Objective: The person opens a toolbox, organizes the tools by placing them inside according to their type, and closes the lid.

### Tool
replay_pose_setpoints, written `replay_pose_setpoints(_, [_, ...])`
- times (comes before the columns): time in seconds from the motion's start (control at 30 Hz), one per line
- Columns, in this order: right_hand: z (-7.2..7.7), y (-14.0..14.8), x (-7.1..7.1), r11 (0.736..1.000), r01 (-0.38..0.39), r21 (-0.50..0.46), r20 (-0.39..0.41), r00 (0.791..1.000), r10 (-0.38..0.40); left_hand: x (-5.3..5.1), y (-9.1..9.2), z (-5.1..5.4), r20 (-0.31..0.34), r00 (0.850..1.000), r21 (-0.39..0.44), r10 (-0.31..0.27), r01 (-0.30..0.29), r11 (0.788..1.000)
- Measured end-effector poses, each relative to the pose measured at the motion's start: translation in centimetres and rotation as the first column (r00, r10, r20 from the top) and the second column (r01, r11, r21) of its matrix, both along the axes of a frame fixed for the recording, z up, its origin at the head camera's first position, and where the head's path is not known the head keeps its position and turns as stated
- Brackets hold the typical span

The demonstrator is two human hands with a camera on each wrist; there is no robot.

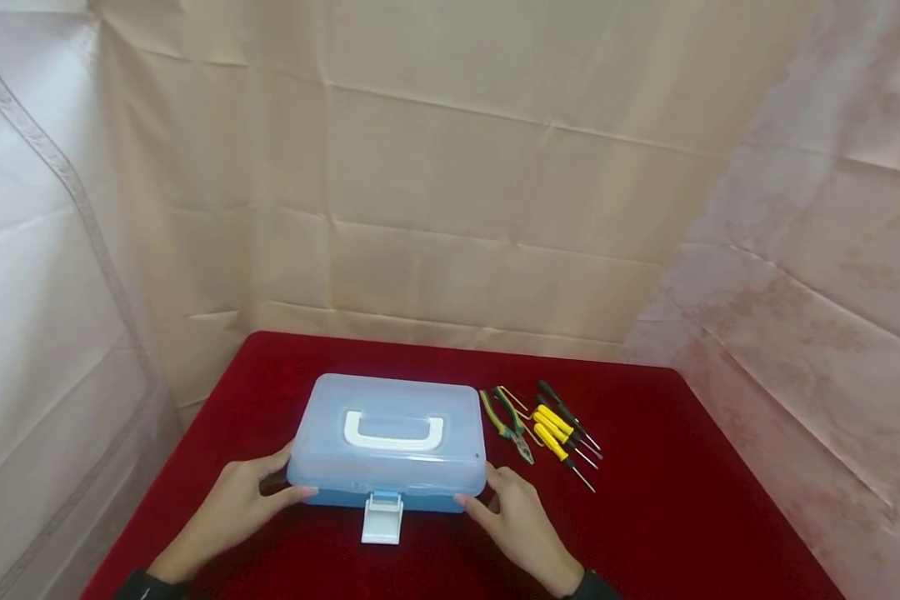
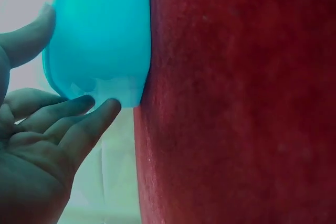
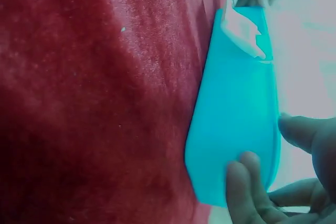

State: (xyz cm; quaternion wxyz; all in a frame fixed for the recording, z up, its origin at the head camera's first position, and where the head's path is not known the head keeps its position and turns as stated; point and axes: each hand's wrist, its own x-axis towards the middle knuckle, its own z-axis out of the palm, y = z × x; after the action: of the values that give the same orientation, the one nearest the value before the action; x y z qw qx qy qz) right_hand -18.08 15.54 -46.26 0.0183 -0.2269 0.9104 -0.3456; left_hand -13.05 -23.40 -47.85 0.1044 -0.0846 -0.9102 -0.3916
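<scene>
A plastic toolbox with a cloudy clear lid, blue base and white carry handle sits on the red cloth. Its lid is down, while the white front latch hangs outward. At the left front corner, my left hand holds the box, thumb at the front and fingers along the side. My right hand grips the opposite corner in the same way. Up close in the left wrist view, left fingertips touch the blue base. Right fingertips rest against the base in the right wrist view.
Right of the box lie pliers with green and yellow handles, thin bent metal rods, yellow-handled screwdrivers and dark-handled ones. Red cloth covers the table. Pale hanging sheets enclose its back and sides.
</scene>
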Motion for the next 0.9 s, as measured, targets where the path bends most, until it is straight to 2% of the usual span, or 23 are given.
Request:
replay_pose_setpoints(0.13, [0.5,-0.2,0.2,0.992,0.098,0.074,-0.127,0.988,-0.088,0.4,0.8,0.5,-0.072,0.996,-0.008,0.054,-0.055,0.998])
replay_pose_setpoints(0.23, [1.1,-0.2,0.0,0.981,0.153,0.115,-0.23,0.965,-0.123,0.4,1.2,1.3,-0.123,0.987,0.001,0.1,-0.101,0.995])
replay_pose_setpoints(0.3, [1.6,0.0,-0.5,0.974,0.194,0.117,-0.328,0.933,-0.146,0.3,1.4,1.8,-0.133,0.982,0.02,0.135,-0.134,0.991])
replay_pose_setpoints(0.4, [2.5,0.4,-1.9,0.97,0.229,0.075,-0.475,0.864,-0.167,-0.2,1.7,2.3,-0.114,0.978,0.054,0.172,-0.167,0.984])
replay_pose_setpoints(0.5, [3.2,1.0,-3.7,0.982,0.189,0.02,-0.572,0.808,-0.144,-0.5,1.8,2.2,-0.067,0.978,0.073,0.198,-0.193,0.978])
replay_pose_setpoints(0.57, [3.6,1.3,-4.9,0.993,0.12,-0.018,-0.602,0.791,-0.107,-0.6,1.8,1.9,0.005,0.979,0.092,0.204,-0.204,0.975])
replay_pose_setpoints(0.7, [4.3,1.5,-6.8,0.994,0.04,-0.103,-0.614,0.784,-0.095,-0.6,1.8,1.2,0.188,0.973,0.169,0.131,-0.164,0.972])
replay_pose_setpoints(0.77, [4.8,1.4,-7.7,0.988,0.032,-0.152,-0.598,0.793,-0.117,-0.6,1.7,0.9,0.255,0.964,0.235,0.069,-0.131,0.963])
replay_pose_setpoints(0.9, [5.9,1.0,-9.6,0.967,0.04,-0.253,-0.542,0.822,-0.176,-0.7,1.5,0.5,0.281,0.959,0.352,-0.034,-0.07,0.933])
